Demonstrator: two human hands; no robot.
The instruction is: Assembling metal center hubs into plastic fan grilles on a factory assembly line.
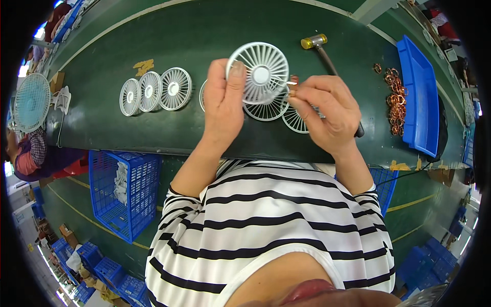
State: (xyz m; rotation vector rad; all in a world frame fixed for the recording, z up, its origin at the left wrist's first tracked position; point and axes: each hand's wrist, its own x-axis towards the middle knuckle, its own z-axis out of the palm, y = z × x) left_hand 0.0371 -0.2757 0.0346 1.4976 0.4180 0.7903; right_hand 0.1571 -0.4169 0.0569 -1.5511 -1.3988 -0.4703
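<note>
My left hand grips a round white fan grille by its left rim, thumb on top, raised above the green workbench. Close to the grille's right edge, my right hand pinches a small copper-coloured coil between thumb and fingers. Whether the coil touches the grille I cannot tell. Below my hands lie more white grilles, partly hidden by the held one and by my fingers. Three further grilles lie overlapped in a row to the left.
A mallet with yellow faces lies beyond my right hand, its handle partly behind it. Farther right are a heap of copper-coloured rings and a blue tray. A blue crate stands below the bench's left side, near another worker.
</note>
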